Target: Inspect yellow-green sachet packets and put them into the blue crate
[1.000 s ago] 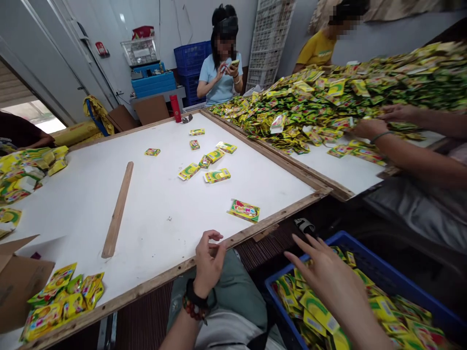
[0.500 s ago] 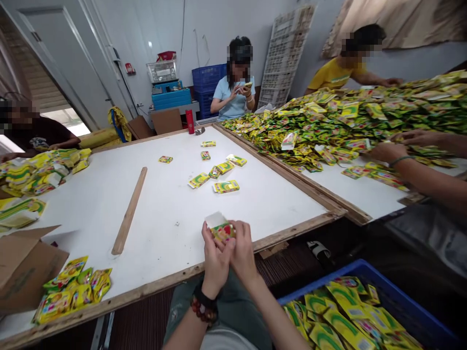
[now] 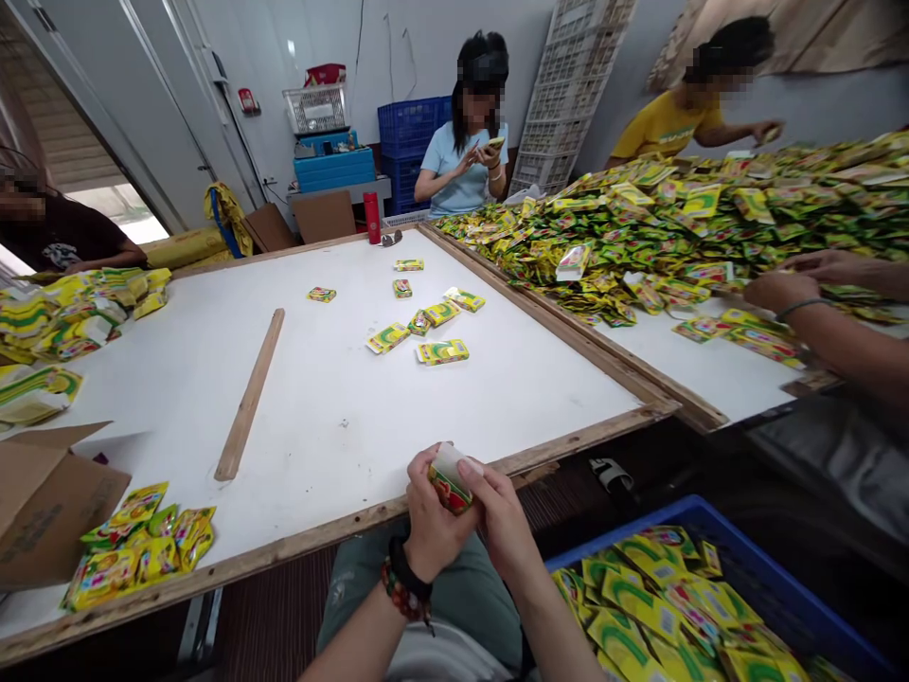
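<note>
Over the surface's wooden edge (image 3: 568, 445), left fingers (image 3: 424, 469) and right fingers (image 3: 474, 471) pinch a small packet (image 3: 449, 483), its long axis nearly upright.

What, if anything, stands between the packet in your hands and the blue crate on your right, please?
Only your right hand, holding the packet on the crate's side; nothing else visible lies before the blue crate.

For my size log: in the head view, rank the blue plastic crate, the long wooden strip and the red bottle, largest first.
Blue plastic crate
Long wooden strip
Red bottle
Nearness to the camera may inflate the crate's lead.
</note>
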`<state>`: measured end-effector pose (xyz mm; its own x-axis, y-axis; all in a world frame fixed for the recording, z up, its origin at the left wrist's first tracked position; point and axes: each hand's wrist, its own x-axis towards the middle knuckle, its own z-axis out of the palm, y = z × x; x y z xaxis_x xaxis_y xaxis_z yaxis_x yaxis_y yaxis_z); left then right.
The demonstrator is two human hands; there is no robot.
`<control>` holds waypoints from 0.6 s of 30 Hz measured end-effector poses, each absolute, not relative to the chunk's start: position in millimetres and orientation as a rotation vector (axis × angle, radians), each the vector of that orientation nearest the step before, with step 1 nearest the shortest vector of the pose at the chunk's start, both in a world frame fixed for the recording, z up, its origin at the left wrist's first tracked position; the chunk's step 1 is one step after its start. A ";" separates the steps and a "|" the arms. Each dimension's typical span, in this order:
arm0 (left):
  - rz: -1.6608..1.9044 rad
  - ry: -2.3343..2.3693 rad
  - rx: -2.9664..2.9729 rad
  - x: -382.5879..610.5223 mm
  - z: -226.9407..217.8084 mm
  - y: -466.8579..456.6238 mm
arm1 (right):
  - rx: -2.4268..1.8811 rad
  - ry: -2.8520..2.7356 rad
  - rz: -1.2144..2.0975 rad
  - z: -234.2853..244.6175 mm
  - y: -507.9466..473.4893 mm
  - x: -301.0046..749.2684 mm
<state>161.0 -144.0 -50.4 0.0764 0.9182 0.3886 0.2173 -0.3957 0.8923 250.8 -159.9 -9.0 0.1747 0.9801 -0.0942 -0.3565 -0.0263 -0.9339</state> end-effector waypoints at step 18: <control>1.118 1.189 1.745 155.7 -38.3 -131.4 | -1.360 -1.407 0.888 3.5 -157.2 264.0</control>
